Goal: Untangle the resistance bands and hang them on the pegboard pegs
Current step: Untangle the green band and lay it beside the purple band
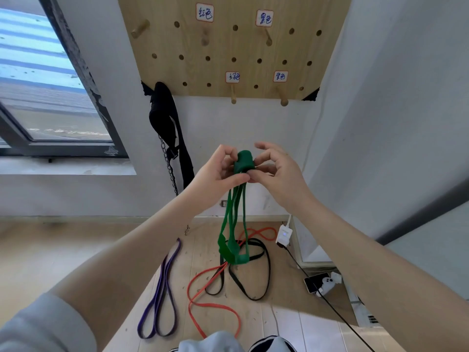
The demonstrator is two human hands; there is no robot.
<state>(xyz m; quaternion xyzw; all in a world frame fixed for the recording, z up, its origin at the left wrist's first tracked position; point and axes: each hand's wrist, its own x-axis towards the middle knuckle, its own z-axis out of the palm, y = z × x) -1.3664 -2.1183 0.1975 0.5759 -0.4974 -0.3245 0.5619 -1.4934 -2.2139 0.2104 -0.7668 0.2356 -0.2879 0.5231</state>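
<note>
A green resistance band point(234, 214) hangs folded in several loops from both hands, at chest height in front of the wall. My left hand point(215, 171) pinches its bunched top from the left; my right hand point(275, 171) pinches it from the right. On the floor below lie a purple band point(162, 288), an orange-red band point(203, 298) and a black band point(253, 270); the red and black ones cross each other. The wooden pegboard point(228, 47) hangs on the wall above, with labelled pegs, among them one point(233, 94) under a green-lettered label and one point(282, 96) to its right.
A black strap with a chain point(168, 138) hangs from the pegboard's lower left corner. A white charger point(284, 235) with a black cable and a phone point(314, 282) lie on the floor at the right. A window point(50, 85) is at the left.
</note>
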